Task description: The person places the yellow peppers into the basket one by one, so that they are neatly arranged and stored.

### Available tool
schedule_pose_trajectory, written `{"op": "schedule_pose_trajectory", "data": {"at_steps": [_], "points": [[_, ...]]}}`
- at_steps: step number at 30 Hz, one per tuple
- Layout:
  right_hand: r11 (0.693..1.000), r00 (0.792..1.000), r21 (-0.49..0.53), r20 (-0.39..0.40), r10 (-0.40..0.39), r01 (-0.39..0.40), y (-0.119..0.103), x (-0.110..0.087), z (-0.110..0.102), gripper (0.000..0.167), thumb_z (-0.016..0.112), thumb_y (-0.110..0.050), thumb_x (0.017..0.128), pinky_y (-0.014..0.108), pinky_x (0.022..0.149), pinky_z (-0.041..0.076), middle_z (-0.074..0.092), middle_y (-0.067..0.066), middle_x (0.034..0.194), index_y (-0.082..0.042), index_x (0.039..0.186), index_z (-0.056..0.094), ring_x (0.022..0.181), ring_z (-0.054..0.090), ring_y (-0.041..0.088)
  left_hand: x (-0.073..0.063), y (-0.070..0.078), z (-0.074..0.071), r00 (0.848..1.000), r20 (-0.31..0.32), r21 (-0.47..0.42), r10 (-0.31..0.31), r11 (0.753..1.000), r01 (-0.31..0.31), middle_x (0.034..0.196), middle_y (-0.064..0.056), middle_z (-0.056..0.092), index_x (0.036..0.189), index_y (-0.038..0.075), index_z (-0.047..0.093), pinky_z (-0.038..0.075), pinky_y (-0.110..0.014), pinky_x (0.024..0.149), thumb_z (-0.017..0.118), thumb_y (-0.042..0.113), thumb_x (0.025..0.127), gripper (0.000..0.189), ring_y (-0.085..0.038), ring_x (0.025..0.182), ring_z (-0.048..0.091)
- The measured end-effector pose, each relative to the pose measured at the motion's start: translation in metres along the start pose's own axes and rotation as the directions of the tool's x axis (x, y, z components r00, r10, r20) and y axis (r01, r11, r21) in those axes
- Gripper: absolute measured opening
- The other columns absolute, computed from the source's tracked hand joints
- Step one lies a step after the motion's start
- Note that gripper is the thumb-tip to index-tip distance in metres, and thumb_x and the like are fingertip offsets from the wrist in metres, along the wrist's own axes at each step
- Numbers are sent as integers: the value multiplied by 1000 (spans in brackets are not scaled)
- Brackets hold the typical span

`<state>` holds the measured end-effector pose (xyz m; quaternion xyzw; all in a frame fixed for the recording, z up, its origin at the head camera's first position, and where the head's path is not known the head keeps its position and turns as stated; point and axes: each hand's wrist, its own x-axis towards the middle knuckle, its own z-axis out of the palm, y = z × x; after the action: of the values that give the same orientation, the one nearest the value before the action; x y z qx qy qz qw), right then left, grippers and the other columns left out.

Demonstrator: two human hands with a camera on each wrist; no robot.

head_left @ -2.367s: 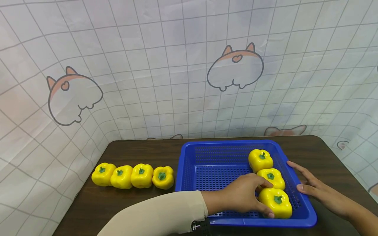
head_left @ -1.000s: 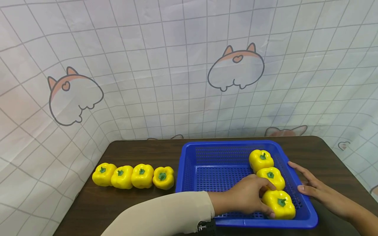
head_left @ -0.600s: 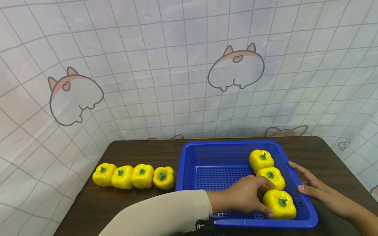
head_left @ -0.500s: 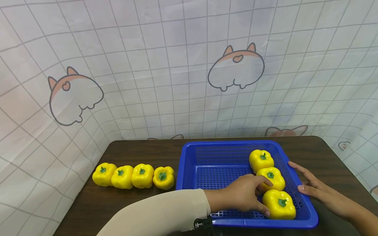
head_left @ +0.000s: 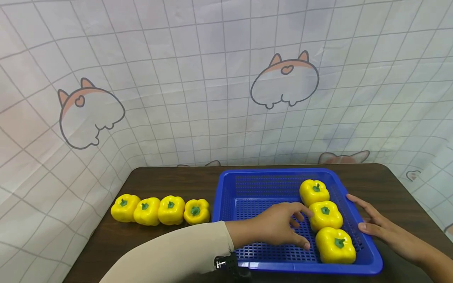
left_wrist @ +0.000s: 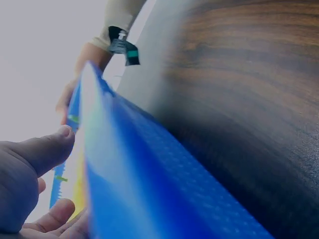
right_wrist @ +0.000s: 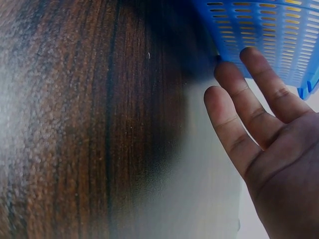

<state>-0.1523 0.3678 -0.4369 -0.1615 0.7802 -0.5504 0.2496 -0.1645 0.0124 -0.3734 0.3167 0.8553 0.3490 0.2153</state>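
Note:
My left hand [head_left: 277,224] hovers inside the blue basket [head_left: 272,171], fingers loosely bent with nothing between them. Its index fingertip comes close to the middle yellow bell pepper [head_left: 326,216]; whether they touch I cannot tell. A gap separates the thumb from the front bell pepper [head_left: 335,247]. Behind these sits a further bell pepper [head_left: 313,192], making a line along the basket's right wall. My right hand [head_left: 389,234] rests its fingers and thumb against the outside of that wall. In the right wrist view, straight fingers [right_wrist: 251,114] lie by the perforated side.
Several yellow bell peppers [head_left: 171,210] stand in a row on the dark wooden table [head_left: 170,179], left of the basket. Behind the table hangs a white grid-patterned cloth [head_left: 198,98]. A black band [head_left: 230,263] is on my left wrist, over the front rim.
The front bell pepper was shifted slightly right and forward toward the basket wall. My left hand then let go of it and drew back left. The right hand stays at the basket.

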Motion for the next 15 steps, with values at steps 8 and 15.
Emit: {"op": "schedule_pose_trajectory", "data": {"at_steps": [8,15], "points": [[1000,1000,-3,21,-20,20,4,1,-2,64,27,-20,110,38,87,59,22,48,147,-49,160,-1,116,61,12,-18,-7,-18,1000,-20,-106,7,994,-9,127,10,61,137,30,58,54,-19,81,89,27,82,63,-3,108,62],[1000,999,17,28,-25,25,4,1,-3,64,26,-19,110,42,87,60,16,50,149,-51,159,1,117,61,9,-34,-19,-28,998,-53,-119,28,992,-34,128,9,61,137,28,59,54,-18,84,87,27,85,59,-7,113,61]]}}
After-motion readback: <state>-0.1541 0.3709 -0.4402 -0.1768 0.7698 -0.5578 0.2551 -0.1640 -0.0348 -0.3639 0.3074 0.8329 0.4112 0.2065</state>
